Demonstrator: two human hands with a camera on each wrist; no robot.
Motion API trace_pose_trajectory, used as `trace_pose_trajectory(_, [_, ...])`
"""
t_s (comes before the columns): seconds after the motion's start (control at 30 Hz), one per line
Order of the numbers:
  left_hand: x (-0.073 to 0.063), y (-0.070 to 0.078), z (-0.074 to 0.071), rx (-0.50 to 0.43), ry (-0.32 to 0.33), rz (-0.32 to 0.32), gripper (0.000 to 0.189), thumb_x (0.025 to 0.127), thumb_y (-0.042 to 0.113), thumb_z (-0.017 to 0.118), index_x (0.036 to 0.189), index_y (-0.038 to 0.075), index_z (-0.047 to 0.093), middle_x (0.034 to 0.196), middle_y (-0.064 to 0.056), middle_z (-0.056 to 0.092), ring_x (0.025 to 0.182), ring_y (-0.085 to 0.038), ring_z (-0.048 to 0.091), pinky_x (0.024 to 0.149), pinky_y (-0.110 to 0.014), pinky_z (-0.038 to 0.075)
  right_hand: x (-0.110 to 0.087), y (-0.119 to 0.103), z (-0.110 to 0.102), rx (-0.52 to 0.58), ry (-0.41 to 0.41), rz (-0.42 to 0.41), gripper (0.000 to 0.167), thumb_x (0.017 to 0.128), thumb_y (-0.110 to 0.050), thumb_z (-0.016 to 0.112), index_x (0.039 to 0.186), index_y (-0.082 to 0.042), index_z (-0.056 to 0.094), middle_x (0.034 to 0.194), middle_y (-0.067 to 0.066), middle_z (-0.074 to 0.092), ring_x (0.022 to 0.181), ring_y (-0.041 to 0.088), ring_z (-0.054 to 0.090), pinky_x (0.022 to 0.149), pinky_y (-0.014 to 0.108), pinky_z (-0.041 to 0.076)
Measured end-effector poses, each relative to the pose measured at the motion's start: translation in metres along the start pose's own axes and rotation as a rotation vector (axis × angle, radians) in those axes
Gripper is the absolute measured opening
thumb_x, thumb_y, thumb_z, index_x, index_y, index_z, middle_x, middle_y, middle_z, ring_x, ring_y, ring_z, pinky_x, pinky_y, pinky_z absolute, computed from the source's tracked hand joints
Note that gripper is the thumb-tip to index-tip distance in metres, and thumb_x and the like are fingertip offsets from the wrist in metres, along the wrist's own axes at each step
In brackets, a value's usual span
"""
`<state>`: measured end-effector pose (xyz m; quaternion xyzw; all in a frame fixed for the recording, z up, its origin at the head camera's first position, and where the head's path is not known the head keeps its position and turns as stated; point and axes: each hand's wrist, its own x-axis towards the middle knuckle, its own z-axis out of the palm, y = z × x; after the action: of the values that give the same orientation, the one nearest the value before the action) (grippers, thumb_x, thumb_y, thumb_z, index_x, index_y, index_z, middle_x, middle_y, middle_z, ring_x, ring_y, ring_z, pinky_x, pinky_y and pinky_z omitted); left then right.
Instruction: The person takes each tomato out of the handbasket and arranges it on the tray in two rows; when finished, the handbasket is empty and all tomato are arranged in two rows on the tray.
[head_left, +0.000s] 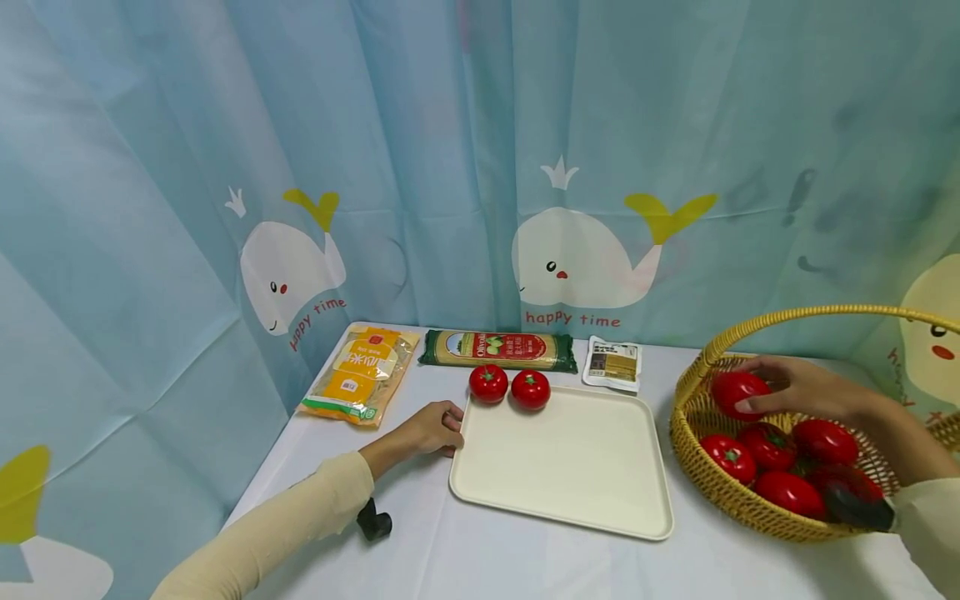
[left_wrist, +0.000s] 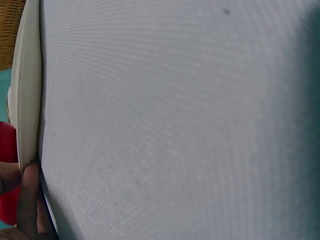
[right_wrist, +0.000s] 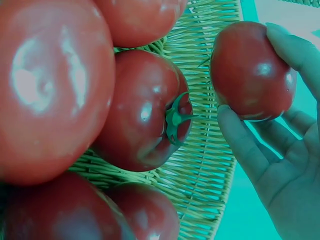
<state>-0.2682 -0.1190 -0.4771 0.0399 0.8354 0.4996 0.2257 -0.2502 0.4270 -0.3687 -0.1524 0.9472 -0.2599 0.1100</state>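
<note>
My right hand grips a red tomato at the left inner side of the wicker basket, thumb on one side and fingers on the other. Several more tomatoes lie below it in the basket; one shows a green stem in the right wrist view. At the left edge of the cream tray, my left hand pinches the rim between thumb and fingers. Two tomatoes sit at the tray's far left corner, one at the corner and another tomato beside it.
Behind the tray lie a long spaghetti pack and a small white sachet. A yellow-orange food bag is at the back left. A black object is under the left forearm. Blue curtain hangs behind the table.
</note>
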Motion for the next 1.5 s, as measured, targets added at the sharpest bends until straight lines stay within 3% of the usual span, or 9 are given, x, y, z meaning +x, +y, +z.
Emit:
trace_pose_trajectory(0.37, [0.001,-0.002,0.0,0.001,0.003,0.004,0.045,0.077,-0.006,0.071,0.12,-0.003,0.057,0.091,-0.008,0.059,0.07,-0.015,0.061,0.062,-0.026,0.062,-0.013,-0.005,-0.001,0.013,0.043,-0.031,0.049,0.092,-0.023,0.071,0.134,-0.003,0.054,0.117,0.0,0.065,0.097,-0.011,0.054,0.073,0.019,0.055])
trace_pose_trajectory(0.6, [0.001,-0.001,-0.001,-0.002,-0.004,0.005,0.046,0.078,-0.005,0.071,0.121,-0.003,0.057,0.092,-0.009,0.06,0.072,-0.016,0.061,0.064,-0.026,0.063,-0.021,-0.014,0.004,-0.004,0.093,-0.04,0.052,0.091,-0.027,0.072,0.136,-0.007,0.055,0.127,0.01,0.063,0.1,-0.016,0.05,0.075,0.018,0.053])
trace_pose_trajectory(0.73, [0.001,0.0,-0.002,0.0,-0.008,0.002,0.045,0.079,-0.004,0.071,0.122,-0.003,0.057,0.093,-0.009,0.06,0.073,-0.016,0.062,0.065,-0.026,0.063,-0.025,-0.021,0.009,-0.003,0.112,-0.062,0.053,0.091,-0.027,0.072,0.138,-0.009,0.054,0.123,-0.009,0.063,0.1,-0.012,0.055,0.075,0.018,0.053])
trace_pose_trajectory(0.9, [0.0,0.001,-0.001,0.008,-0.007,-0.001,0.045,0.079,-0.004,0.072,0.121,-0.003,0.057,0.093,-0.009,0.06,0.074,-0.016,0.062,0.065,-0.026,0.063,-0.03,-0.028,0.017,0.135,0.081,-0.095,0.053,0.094,-0.017,0.067,0.143,-0.007,0.048,0.118,-0.028,0.057,0.098,-0.002,0.063,0.072,0.023,0.058])
trace_pose_trajectory(1.07, [-0.001,0.0,0.0,0.01,-0.006,-0.004,0.045,0.079,-0.004,0.072,0.121,-0.003,0.057,0.093,-0.008,0.06,0.074,-0.015,0.061,0.065,-0.026,0.063,-0.035,-0.036,0.025,0.222,0.057,-0.115,0.053,0.094,-0.012,0.066,0.144,-0.007,0.047,0.12,-0.026,0.057,0.1,0.001,0.065,0.073,0.026,0.061])
trace_pose_trajectory(1.33, [-0.001,0.001,0.0,0.011,-0.003,-0.004,0.044,0.08,-0.004,0.072,0.121,-0.002,0.057,0.093,-0.009,0.06,0.074,-0.016,0.061,0.065,-0.026,0.063,-0.043,-0.047,0.037,0.229,0.042,-0.117,0.058,0.09,-0.013,0.071,0.143,-0.011,0.047,0.121,-0.027,0.056,0.103,-0.005,0.057,0.073,0.026,0.059])
trace_pose_trajectory(1.5, [-0.002,0.002,0.0,0.003,-0.001,-0.005,0.044,0.08,-0.004,0.071,0.122,-0.003,0.057,0.094,-0.009,0.06,0.075,-0.016,0.061,0.066,-0.027,0.063,-0.042,-0.059,0.048,0.268,0.028,-0.132,0.057,0.091,-0.013,0.07,0.143,-0.009,0.047,0.122,-0.022,0.057,0.103,-0.001,0.057,0.074,0.027,0.059])
